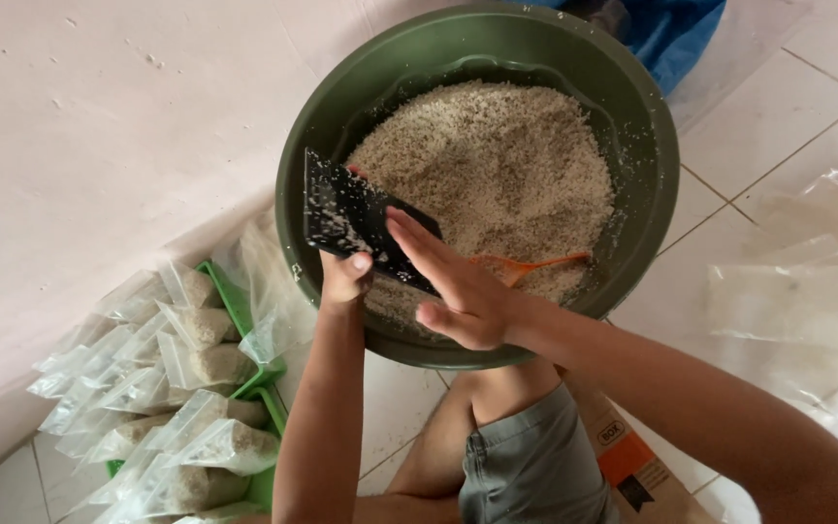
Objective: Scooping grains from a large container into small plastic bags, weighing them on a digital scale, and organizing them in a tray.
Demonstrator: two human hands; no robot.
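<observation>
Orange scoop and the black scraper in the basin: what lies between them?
The person's right hand, flat against the black scraper, with the orange scoop beyond it, per the head view.

At your left you have a green tray [241,303] stacked with clear sealed bags of grain [208,364]. Flat empty clear bags [789,303] lie on the white tiled floor [739,126] to your right. A blue bag [676,34] sits at top, a cardboard box [632,466] near your knee.
</observation>
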